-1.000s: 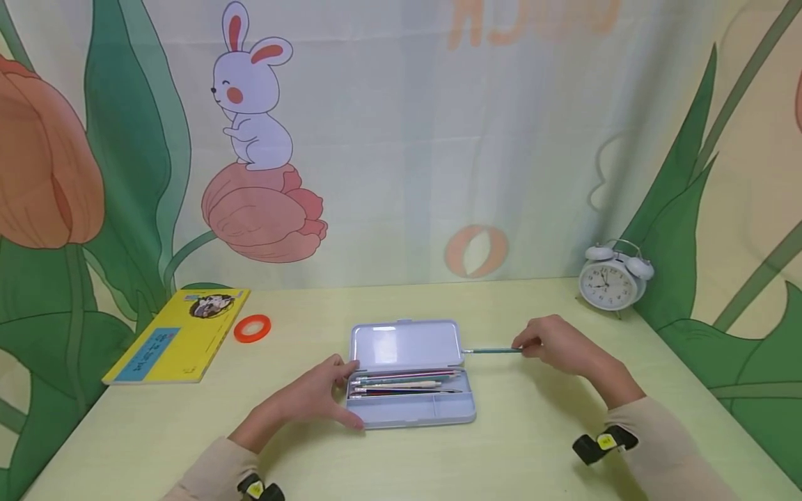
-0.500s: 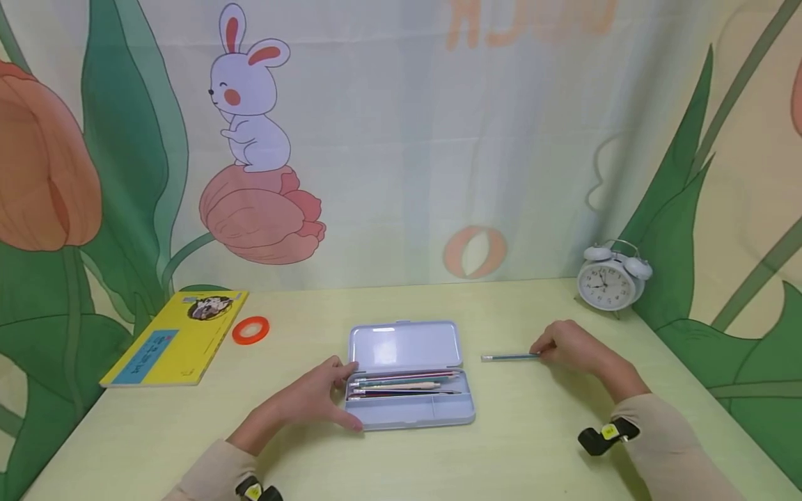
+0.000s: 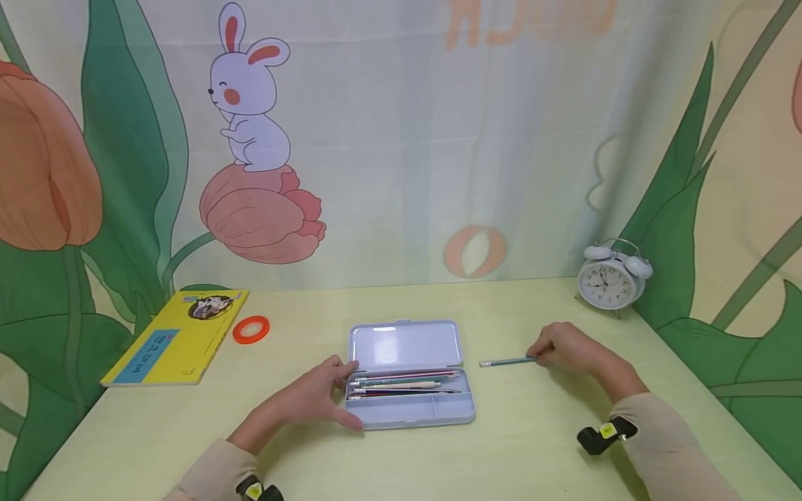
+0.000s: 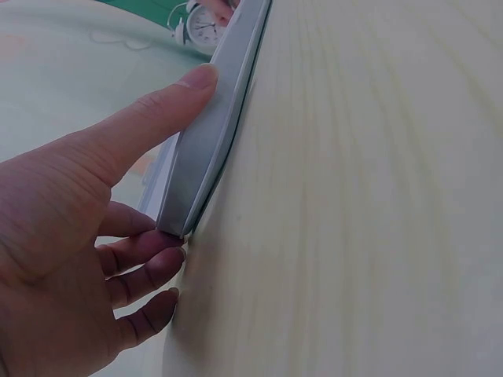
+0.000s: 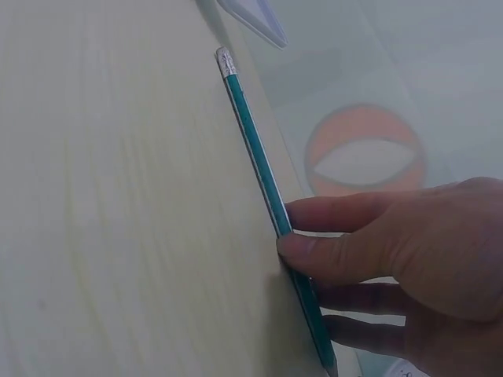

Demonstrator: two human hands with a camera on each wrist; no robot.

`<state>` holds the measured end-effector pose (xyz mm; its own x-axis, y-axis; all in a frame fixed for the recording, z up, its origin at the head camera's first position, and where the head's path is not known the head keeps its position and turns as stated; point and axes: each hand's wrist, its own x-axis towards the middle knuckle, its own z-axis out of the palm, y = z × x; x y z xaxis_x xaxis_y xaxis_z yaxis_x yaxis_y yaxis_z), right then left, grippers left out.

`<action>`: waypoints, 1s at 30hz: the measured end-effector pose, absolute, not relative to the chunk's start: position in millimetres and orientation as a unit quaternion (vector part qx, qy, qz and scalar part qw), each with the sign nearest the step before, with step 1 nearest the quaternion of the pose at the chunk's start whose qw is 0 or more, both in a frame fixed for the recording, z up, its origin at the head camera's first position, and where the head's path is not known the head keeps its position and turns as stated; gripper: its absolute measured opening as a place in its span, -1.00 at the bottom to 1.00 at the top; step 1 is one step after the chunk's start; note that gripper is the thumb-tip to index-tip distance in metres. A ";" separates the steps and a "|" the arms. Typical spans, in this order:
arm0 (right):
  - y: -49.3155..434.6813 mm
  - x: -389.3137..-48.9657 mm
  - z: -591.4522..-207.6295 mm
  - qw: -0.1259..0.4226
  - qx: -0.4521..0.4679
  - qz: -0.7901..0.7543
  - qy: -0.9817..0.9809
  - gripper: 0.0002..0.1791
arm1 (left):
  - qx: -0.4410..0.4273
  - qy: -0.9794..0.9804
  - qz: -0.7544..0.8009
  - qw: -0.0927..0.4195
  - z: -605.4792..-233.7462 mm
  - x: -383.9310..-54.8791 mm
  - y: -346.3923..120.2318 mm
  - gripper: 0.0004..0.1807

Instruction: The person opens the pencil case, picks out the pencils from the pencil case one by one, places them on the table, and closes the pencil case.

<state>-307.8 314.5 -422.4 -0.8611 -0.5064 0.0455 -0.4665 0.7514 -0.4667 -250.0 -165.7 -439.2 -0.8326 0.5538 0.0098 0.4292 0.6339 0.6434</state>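
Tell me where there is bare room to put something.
Bare: the pale table, in front of the open lilac pencil case and, beyond the left hand, between case and flat orange ring. Crowded: the back compartment with pencils; right of it, the right hand holding a teal pencil.

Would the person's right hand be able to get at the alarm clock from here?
Probably yes: the alarm clock stands a little beyond the right hand, and I see nothing between them. That hand pinches a pencil, though, so it might need setting down first.
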 end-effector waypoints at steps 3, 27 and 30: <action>314.3 -307.8 -421.6 0.043 -0.264 -0.240 0.933 -0.81 | 0.272 0.898 0.332 0.097 -438.2 -249.7 -165.8 0.20; 177.8 -270.4 -390.8 -0.021 -0.414 -0.207 0.886 -0.83 | 0.273 0.897 0.334 0.095 -438.4 -250.0 -166.3 0.20; 160.9 -269.1 -397.1 -0.011 -0.418 -0.199 0.886 -0.82 | 0.275 0.897 0.332 0.094 -439.3 -250.7 -166.2 0.20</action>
<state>-269.1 160.9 -397.1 -0.6498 -0.7371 0.1856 -0.7455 0.5705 -0.3445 -250.7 -166.2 -439.3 -0.8312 0.5558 0.0132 0.4303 0.6280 0.6485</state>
